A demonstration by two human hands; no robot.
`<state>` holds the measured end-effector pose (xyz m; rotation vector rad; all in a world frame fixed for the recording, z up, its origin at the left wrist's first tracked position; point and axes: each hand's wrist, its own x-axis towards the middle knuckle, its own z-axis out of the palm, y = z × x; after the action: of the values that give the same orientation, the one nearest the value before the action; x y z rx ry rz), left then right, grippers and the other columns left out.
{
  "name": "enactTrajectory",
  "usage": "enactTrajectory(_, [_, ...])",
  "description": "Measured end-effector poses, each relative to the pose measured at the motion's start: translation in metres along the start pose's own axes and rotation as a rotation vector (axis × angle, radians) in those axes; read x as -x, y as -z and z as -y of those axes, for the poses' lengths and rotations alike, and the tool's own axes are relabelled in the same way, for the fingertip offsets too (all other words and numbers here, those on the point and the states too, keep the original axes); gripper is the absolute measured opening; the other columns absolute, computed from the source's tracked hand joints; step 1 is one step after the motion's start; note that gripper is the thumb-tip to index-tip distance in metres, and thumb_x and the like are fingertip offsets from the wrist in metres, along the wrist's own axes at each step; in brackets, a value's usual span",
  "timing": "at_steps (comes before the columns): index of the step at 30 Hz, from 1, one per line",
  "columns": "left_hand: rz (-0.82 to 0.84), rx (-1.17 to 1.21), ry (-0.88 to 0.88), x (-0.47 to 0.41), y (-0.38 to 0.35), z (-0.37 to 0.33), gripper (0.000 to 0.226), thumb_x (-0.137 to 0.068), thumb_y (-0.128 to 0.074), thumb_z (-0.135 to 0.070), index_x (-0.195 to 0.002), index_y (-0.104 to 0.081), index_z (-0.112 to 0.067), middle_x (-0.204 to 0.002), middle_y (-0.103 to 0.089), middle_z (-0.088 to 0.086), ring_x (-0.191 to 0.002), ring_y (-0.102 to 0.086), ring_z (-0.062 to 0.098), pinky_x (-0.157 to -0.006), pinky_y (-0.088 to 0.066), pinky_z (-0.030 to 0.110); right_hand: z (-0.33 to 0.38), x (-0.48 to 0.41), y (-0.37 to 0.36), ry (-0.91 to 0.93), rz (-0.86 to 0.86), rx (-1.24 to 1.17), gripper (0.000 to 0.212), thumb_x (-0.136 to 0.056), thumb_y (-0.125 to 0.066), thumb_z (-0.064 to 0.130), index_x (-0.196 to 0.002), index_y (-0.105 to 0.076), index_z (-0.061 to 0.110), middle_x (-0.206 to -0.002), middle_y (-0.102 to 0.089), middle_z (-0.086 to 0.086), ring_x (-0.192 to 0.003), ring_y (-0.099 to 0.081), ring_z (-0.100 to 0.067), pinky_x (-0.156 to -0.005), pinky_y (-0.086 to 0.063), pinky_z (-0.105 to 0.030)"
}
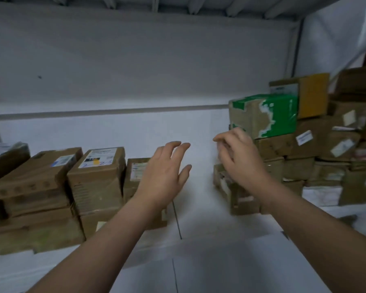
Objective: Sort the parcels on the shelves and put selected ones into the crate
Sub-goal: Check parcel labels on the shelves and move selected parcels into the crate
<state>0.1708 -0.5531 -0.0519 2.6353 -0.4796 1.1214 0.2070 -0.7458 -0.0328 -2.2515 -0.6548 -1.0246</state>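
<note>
My left hand (164, 172) hovers over the white shelf (199, 240), fingers spread and holding nothing, just right of a small brown parcel (135, 172). My right hand (239, 157) is raised with fingers loosely curled and apart, empty, in front of a stack of brown parcels (283, 144). A parcel with torn green wrapping (264, 115) tops that stack, just above and behind my right fingers. On the left stand labelled cardboard parcels (97, 176) in stacked rows. No crate is in view.
A yellow-sided box (311, 96) sits behind the green parcel. More parcels (347, 155) pile up at the far right. A white wall (135, 70) backs the shelf and the shelf above (178, 7) closes overhead. A gap of bare shelf lies between the two stacks.
</note>
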Motion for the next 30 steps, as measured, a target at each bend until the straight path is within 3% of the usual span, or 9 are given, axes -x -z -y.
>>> enactTrajectory(5, [0.039, 0.245, -0.004, -0.044, -0.024, -0.054, 0.061, -0.094, -0.054, -0.039, -0.147, -0.029, -0.022, -0.146, -0.034, 0.002, -0.13, -0.038, 0.021, -0.105, -0.034, 0.033, -0.038, 0.009, 0.054, -0.086, -0.112, 0.122, 0.02, -0.09, -0.057, 0.01, -0.109, -0.063, 0.012, -0.103, -0.04, 0.005, -0.102, -0.043, -0.016, -0.081, -0.031, -0.025])
enactTrajectory(9, [0.08, 0.422, 0.088, -0.087, -0.051, -0.094, 0.069, -0.092, -0.057, -0.041, -0.149, -0.022, -0.022, -0.149, -0.028, 0.005, -0.131, -0.04, 0.022, -0.105, -0.035, 0.033, -0.079, 0.006, 0.09, -0.204, -0.169, 0.155, 0.01, -0.089, -0.059, 0.012, -0.096, -0.055, 0.018, -0.102, -0.042, 0.002, -0.104, -0.045, -0.02, -0.083, -0.035, -0.027])
enactTrajectory(13, [0.095, 0.707, 0.291, -0.122, -0.078, -0.114, 0.089, -0.085, -0.064, -0.049, -0.151, -0.008, -0.027, -0.151, -0.023, 0.009, -0.13, -0.04, 0.027, -0.101, -0.035, 0.032, -0.117, -0.005, 0.11, -0.291, -0.18, 0.166, 0.022, -0.088, -0.063, 0.017, -0.103, -0.049, 0.022, -0.11, -0.04, 0.002, -0.111, -0.046, -0.021, -0.088, -0.037, -0.027])
enactTrajectory(16, [0.156, 0.999, 0.54, -0.154, -0.089, -0.122, 0.099, -0.076, -0.047, -0.076, -0.151, 0.003, -0.035, -0.155, -0.026, 0.009, -0.136, -0.036, 0.032, -0.107, -0.031, 0.04, -0.135, -0.014, 0.114, -0.293, -0.223, 0.152, 0.033, -0.087, -0.066, 0.022, -0.115, -0.049, 0.021, -0.119, -0.04, -0.001, -0.118, -0.043, -0.024, -0.097, -0.037, -0.033])
enactTrajectory(19, [0.235, 1.167, 0.851, -0.187, -0.094, -0.121, 0.104, -0.066, -0.028, -0.093, -0.151, -0.005, -0.038, -0.158, -0.018, 0.009, -0.136, -0.031, 0.044, -0.104, -0.035, 0.062, -0.143, -0.034, 0.121, -0.301, -0.3, 0.176, 0.057, -0.086, -0.066, 0.038, -0.135, -0.038, 0.025, -0.14, -0.032, -0.007, -0.131, -0.03, -0.026, -0.108, -0.029, -0.042])
enactTrajectory(21, [0.287, 1.171, 0.922, -0.199, -0.089, -0.125, 0.114, -0.058, -0.032, -0.096, -0.151, -0.017, -0.032, -0.156, -0.022, 0.011, -0.135, -0.033, 0.045, -0.099, -0.04, 0.062, -0.15, -0.056, 0.127, -0.335, -0.259, 0.127, 0.076, -0.085, -0.063, 0.052, -0.145, -0.021, 0.035, -0.153, -0.018, -0.007, -0.14, -0.02, -0.031, -0.114, -0.023, -0.05])
enactTrajectory(23, [0.303, 1.152, 0.955, -0.203, -0.086, -0.127, 0.101, -0.065, -0.04, -0.088, -0.14, -0.036, -0.02, -0.141, -0.04, 0.013, -0.125, -0.045, 0.039, -0.09, -0.05, 0.052, -0.158, -0.076, 0.129, -0.34, -0.18, 0.086, 0.084, -0.082, -0.058, 0.063, -0.146, -0.007, 0.045, -0.154, -0.018, -0.01, -0.14, -0.024, -0.036, -0.112, -0.027, -0.057])
enactTrajectory(26, [0.329, 1.227, 0.981, -0.204, -0.083, -0.127, 0.062, -0.073, -0.051, -0.069, -0.107, -0.057, -0.018, -0.122, -0.051, 0.016, -0.103, -0.058, 0.031, -0.061, -0.056, 0.038, -0.163, -0.089, 0.122, -0.335, -0.12, 0.099, 0.08, -0.08, -0.058, 0.067, -0.143, -0.015, 0.043, -0.142, -0.032, -0.012, -0.124, -0.045, -0.035, -0.103, -0.041, -0.055])
enactTrajectory(30, [0.206, 1.316, 0.931, -0.201, -0.076, -0.132, 0.041, -0.087, -0.046, -0.058, -0.095, -0.06, -0.02, -0.103, -0.063, 0.013, -0.092, -0.061, 0.028, -0.08, -0.057, 0.04, -0.157, -0.097, 0.122, -0.286, -0.277, 0.088, 0.066, -0.079, -0.063, 0.062, -0.127, -0.032, 0.03, -0.13, -0.038, -0.009, -0.108, -0.052, -0.027, -0.088, -0.051, -0.041])
